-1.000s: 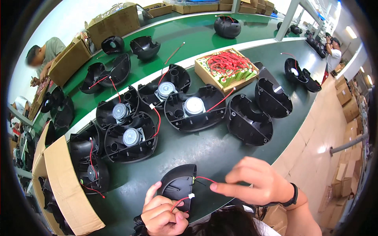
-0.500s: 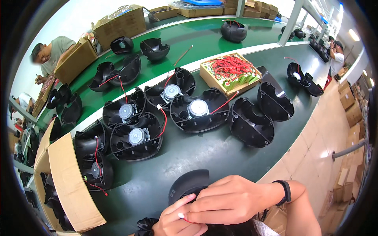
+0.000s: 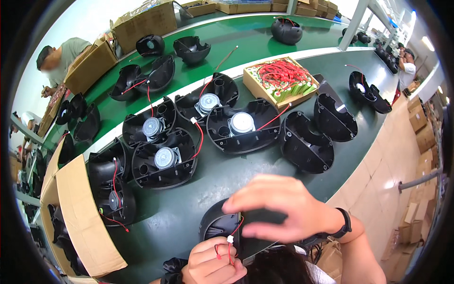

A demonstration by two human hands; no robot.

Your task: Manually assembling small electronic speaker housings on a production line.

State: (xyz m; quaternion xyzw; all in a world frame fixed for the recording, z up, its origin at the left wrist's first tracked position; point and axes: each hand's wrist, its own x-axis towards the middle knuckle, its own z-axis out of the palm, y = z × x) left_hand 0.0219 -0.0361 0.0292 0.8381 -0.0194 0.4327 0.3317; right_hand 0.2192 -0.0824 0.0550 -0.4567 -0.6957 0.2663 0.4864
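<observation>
In front of me on the bench is a curved black plastic shell (image 3: 212, 218), partly covered by my hands. My left hand (image 3: 213, 263) is closed at its near edge, pinching a red wire (image 3: 230, 253). A small white connector (image 3: 230, 239) shows just above those fingers, and more wire runs up from it along the shell. Above the shell's right side hovers my right hand (image 3: 279, 208), slightly blurred, thumb and fingers spread apart with nothing between them. A black band circles the right wrist.
Black half-shells with round speakers (image 3: 242, 123) stand beyond my hands. Two plain half-shells (image 3: 308, 144) sit to their right. A box (image 3: 279, 102) holds green battery packs with red wires. An opened carton (image 3: 90, 217) stands at left. Co-workers (image 3: 71, 57) are across the bench and far right.
My right hand has lifted off the left hand and opened, moving up and to the right. The connector and red wire are now exposed above my left fingers. The view has shifted slightly.
</observation>
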